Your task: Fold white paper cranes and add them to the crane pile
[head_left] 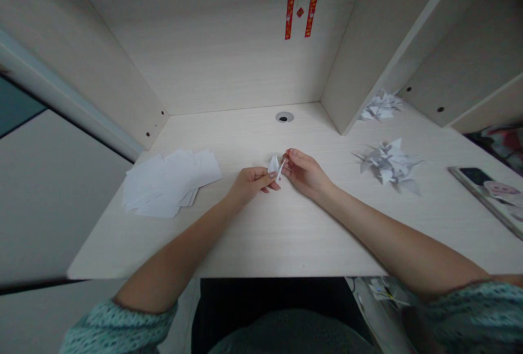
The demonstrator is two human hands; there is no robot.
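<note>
Left hand and right hand at middle of wood desk. Fingers almost closed, both pinch small folded white paper between them. Loose white paper slips left of hands. Spiky folded paper pile right.

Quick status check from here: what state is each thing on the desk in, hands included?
Left hand: pinching the paper piece.
Right hand: pinching the same piece.
Small folded white paper piece: held up between both hands, narrow strip projecting.
Loose white rectangular paper sheets: fanned, untidy pile, lying flat.
Larger spiky folded white paper shape: resting on the desk.
Smaller spiky folded white paper shape: resting in the back right corner.
Round grey desk grommet: hole open.
</note>
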